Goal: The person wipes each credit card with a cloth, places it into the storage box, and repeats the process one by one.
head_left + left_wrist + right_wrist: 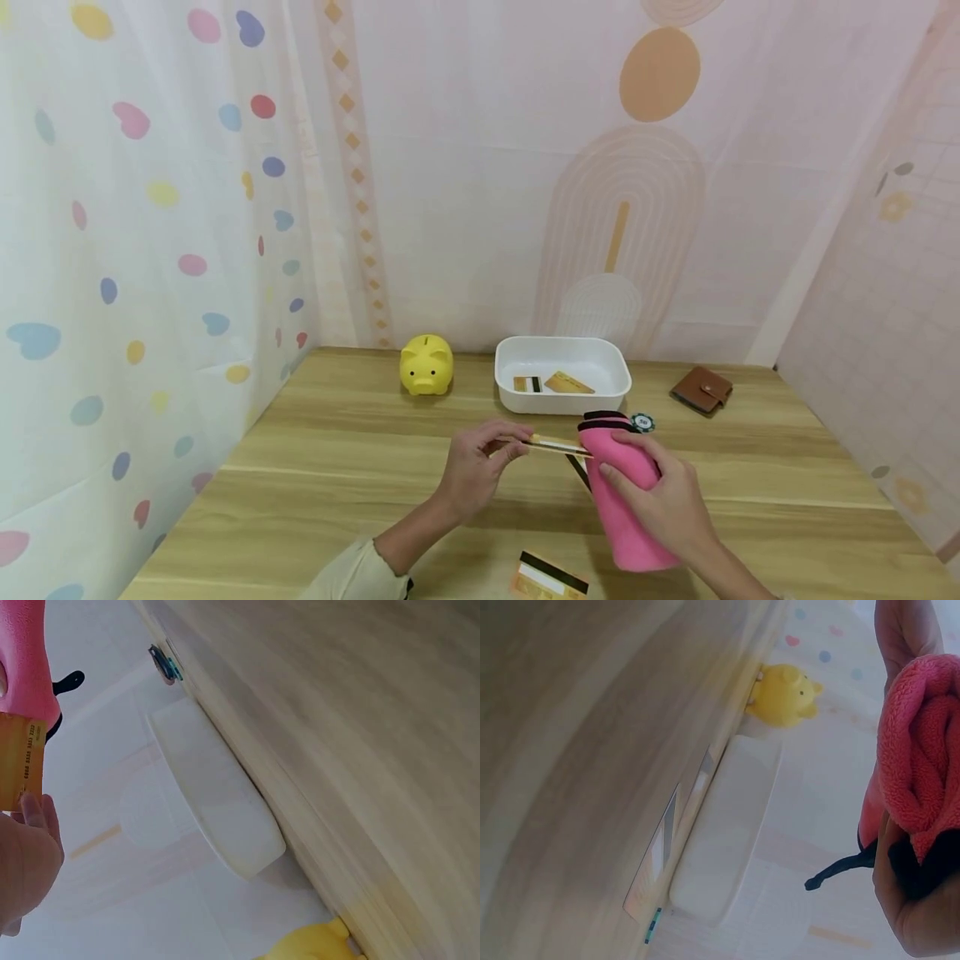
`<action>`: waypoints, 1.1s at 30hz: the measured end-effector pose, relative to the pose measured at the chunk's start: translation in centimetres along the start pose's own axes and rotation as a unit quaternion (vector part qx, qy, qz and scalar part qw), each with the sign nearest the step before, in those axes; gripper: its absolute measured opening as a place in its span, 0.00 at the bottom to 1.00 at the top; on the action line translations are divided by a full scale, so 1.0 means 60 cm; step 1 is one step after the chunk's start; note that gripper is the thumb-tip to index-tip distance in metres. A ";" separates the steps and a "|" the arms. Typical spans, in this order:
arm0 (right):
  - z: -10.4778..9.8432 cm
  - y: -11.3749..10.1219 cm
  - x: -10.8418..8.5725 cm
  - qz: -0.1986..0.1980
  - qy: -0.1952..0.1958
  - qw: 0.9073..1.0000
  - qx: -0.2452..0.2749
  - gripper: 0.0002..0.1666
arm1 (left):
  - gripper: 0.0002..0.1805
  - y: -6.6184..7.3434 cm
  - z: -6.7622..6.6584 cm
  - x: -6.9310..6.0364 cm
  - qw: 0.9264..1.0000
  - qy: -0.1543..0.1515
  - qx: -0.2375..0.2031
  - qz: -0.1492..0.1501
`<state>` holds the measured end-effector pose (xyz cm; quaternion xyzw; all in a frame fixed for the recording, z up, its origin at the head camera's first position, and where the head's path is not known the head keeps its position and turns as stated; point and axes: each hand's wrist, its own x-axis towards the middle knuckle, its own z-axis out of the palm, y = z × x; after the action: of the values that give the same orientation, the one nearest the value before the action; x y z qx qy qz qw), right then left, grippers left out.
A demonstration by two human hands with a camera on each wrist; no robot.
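My left hand (480, 467) pinches a gold bank card (555, 445) by one end, between thumb and fingers. The card's other end meets the upper side of a rolled pink towel (628, 533) with black edging; I cannot tell whether it touches or goes in. My right hand (671, 504) grips that towel, holding it tilted over the table. The right wrist view shows the towel's coiled fluffy end (904, 742) and a black strap (840, 870) sticking out. Another card (579, 472) lies partly hidden behind the towel. Nearer the front edge is a card with a black stripe (551, 577).
A white tub (562, 403) at the back holds two cards (570, 382). To its left stands a yellow piggy bank (426, 367); to its right lies a brown wallet (702, 391). A poker chip (642, 422) is just beyond the towel. Curtains hang behind and beside the wooden table (337, 475).
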<state>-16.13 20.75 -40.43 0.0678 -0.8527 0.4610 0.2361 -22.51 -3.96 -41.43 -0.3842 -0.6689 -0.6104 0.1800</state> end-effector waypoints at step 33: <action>-0.016 0.000 0.001 0.064 -0.020 0.997 0.028 0.23 | 0.19 0.016 -0.007 -0.005 0.968 -0.047 -0.068 -0.238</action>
<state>-15.84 21.53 -39.96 0.0288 -0.8467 0.4974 0.1869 -21.71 -4.49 -40.89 -0.2540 -0.7058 -0.6607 -0.0284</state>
